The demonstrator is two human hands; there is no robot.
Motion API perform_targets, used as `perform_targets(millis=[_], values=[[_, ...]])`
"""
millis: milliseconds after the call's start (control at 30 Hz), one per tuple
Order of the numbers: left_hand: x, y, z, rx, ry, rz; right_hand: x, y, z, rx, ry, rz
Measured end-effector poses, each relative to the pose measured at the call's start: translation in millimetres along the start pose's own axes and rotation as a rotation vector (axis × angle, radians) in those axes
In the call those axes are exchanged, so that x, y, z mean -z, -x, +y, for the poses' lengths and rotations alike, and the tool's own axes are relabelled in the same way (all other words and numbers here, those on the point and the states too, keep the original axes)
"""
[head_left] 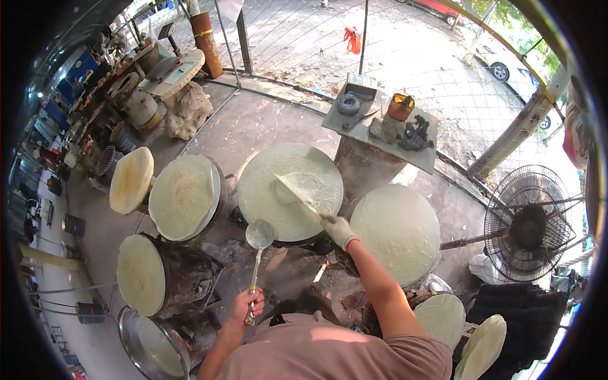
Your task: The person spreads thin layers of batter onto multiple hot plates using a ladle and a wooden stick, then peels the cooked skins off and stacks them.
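Note:
My left hand (244, 307) is bare and wrapped round the handle of a ladle (259, 234). The ladle's bowl is smeared with pale batter and hangs at the near edge of the middle round griddle. In a pale glove, my right hand (340, 232) grips one end of a long flat batter spreader (297, 196). Its blade lies across the pale batter sheet (266, 171) that covers this griddle. To the right sits another batter-coated round griddle (395, 234). On the left, a stack of thin round pancakes (183, 197) slightly overhangs its stand.
More pancakes rest at left, one tilted (132, 180) and one on a drum stove (140, 275). A wide metal pan (152, 345) stands lower left. Beyond the griddles is a small table (380, 134) with a jar and tools. A large fan (529, 221) stands at right, near a wire fence.

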State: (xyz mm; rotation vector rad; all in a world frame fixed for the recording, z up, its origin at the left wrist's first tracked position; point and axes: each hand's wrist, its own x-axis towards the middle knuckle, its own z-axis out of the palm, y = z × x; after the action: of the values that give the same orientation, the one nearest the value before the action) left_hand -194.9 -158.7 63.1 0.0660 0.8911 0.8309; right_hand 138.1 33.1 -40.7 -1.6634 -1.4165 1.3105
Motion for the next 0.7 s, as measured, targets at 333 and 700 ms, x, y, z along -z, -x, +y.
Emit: perform_targets(millis=[333,700], values=[[-35,-55,15,-0.135,-0.465,0.234,13,63,50,-0.238,-0.500,-0.242],[-60,-81,21,-0.111,-0.152,0.036,-72,113,23,-0.367,-0.780,-0.020]])
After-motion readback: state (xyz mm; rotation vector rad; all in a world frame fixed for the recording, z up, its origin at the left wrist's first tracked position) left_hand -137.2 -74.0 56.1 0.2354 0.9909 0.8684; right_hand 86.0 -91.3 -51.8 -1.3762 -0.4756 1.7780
